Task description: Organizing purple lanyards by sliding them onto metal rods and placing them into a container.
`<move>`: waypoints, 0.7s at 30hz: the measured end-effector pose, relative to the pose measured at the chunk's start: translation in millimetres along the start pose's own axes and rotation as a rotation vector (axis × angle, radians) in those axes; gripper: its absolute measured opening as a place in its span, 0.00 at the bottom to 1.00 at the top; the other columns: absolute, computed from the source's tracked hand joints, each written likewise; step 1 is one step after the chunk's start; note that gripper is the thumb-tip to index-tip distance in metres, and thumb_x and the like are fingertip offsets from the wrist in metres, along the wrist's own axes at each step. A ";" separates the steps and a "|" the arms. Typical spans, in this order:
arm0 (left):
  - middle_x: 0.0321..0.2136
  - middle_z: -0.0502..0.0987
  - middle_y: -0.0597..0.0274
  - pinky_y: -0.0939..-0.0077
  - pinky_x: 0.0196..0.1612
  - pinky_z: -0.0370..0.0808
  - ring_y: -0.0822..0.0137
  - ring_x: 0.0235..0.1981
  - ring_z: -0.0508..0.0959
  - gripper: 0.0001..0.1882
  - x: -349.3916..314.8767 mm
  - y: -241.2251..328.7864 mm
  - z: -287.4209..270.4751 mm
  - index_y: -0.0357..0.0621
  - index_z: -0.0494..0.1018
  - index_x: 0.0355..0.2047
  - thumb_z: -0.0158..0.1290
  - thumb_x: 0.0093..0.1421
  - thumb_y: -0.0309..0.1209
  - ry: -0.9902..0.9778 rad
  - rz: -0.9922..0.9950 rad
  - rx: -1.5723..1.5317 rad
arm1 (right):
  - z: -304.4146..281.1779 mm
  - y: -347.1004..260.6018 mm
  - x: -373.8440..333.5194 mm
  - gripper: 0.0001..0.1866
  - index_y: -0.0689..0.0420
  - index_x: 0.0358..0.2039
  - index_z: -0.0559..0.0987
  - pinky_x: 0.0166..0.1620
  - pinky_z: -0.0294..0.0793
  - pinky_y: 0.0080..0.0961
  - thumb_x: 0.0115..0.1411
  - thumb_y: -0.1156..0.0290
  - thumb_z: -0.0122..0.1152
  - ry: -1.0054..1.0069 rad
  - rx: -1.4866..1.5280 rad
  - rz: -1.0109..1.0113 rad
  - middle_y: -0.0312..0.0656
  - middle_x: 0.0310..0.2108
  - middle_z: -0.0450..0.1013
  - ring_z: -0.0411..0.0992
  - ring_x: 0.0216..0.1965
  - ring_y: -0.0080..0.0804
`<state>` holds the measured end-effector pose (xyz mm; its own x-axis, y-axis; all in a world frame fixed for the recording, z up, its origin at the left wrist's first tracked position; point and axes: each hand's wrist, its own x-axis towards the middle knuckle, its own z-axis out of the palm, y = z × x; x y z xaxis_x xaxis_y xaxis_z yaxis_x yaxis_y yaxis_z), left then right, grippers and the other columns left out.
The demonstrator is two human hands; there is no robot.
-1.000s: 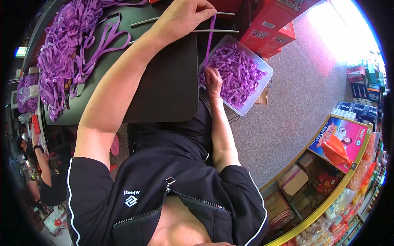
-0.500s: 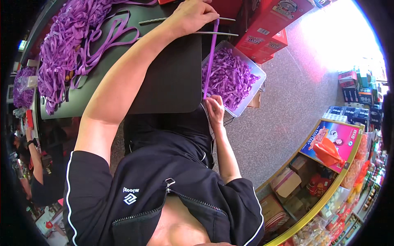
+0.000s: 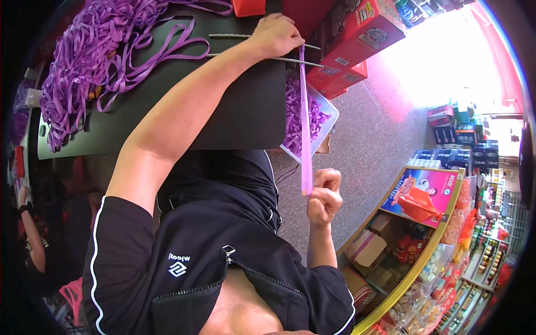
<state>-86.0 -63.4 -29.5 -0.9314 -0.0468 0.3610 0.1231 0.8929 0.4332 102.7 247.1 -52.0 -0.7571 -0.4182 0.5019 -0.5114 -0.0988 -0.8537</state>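
Note:
My left hand is closed at the far right corner of the dark table, pinching the upper end of a flat purple ribbon beside two thin metal rods. The ribbon runs straight down past the table's edge to my right hand, whose curled fingers grip its lower end. Partly behind the ribbon stands a clear plastic bin holding many short purple ribbon pieces. A large tangled heap of purple ribbon covers the table's far left, with a few loops trailing toward the rods.
Red cartons are stacked past the table's right end. An orange-red object sits at the table's far edge. To my right stands a gold-edged display case with boxes and packets. At far left another person's arm shows.
My right hand has pulled toward me and to the right, so a longer stretch of ribbon spans both hands. My left hand stays by the rods, and the view has shifted slightly.

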 end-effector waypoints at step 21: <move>0.56 0.66 0.53 0.58 0.62 0.52 0.48 0.61 0.57 0.12 -2.0 0.0 0.5 0.58 0.82 0.32 0.50 0.50 0.39 -0.022 -0.080 -0.097 | 12.0 22.6 387.9 0.15 0.67 0.43 0.76 0.35 0.62 0.14 0.63 0.67 0.53 -0.124 0.451 -0.032 0.40 0.41 0.74 0.61 0.30 0.18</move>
<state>-84.4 -63.1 -30.6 -0.9466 -0.1054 0.3048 0.0797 0.8394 0.5377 -197.7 71.8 121.7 -0.6755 -0.5109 0.5317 -0.2844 -0.4847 -0.8271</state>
